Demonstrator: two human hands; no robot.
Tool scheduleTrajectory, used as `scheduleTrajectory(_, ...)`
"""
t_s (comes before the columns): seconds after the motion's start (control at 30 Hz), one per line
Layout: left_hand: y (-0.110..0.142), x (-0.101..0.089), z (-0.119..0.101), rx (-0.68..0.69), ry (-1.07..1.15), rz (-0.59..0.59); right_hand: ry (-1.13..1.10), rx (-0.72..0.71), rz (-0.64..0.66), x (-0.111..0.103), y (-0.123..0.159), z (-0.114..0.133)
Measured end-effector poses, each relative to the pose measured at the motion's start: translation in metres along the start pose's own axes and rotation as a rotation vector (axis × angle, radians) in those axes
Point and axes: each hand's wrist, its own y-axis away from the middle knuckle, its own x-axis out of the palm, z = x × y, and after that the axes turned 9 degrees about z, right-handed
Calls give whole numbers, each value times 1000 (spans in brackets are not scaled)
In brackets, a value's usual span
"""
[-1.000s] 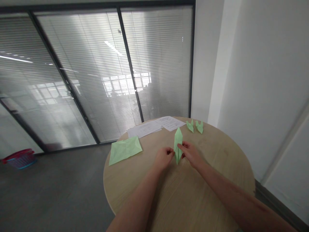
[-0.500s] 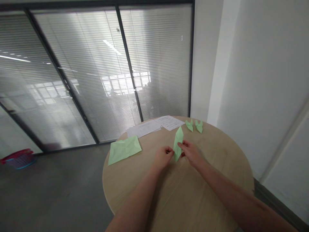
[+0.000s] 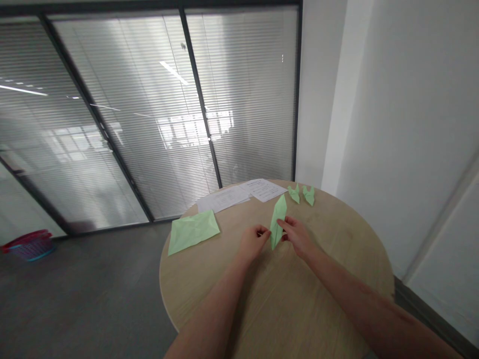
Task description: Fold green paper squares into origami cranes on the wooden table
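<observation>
A long, pointed piece of folded green paper (image 3: pixel 279 207) stands nearly upright between my hands, over the middle of the round table. My left hand (image 3: pixel 255 241) pinches its lower left edge between thumb and fingers. From the other side, my right hand (image 3: pixel 297 235) grips it around the middle, thumb on the near face and fingers partly hidden behind. Two small green origami figures (image 3: pixel 294 193) sit beyond it near the table's far edge. To the left lies a flat stack of creased green paper (image 3: pixel 194 231).
Printed white sheets (image 3: pixel 262 189) lie along the far edge of the round wooden table (image 3: pixel 337 259). Behind it stands a glass partition with blinds (image 3: pixel 247 99); a white wall (image 3: pixel 407 124) rises at the right. A red and blue basket (image 3: pixel 30 246) rests on the floor at far left.
The folded green paper has turned slightly, its top tip leaning a little further right and a fold showing along its lower part. Both hands keep their hold, almost in place.
</observation>
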Motion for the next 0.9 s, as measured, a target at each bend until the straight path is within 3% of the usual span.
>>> scheduleTrajectory(0.43,-3,0,2,-5,15,-15,-9,24,32,-2,-3,-3)
scheduleTrajectory(0.7,-3,-2,0,-24,164,-12,-30,31,205,1,3,-1)
scheduleTrajectory(0.9,-3,-1,-1,4,228,17,6,26,235,1,4,0)
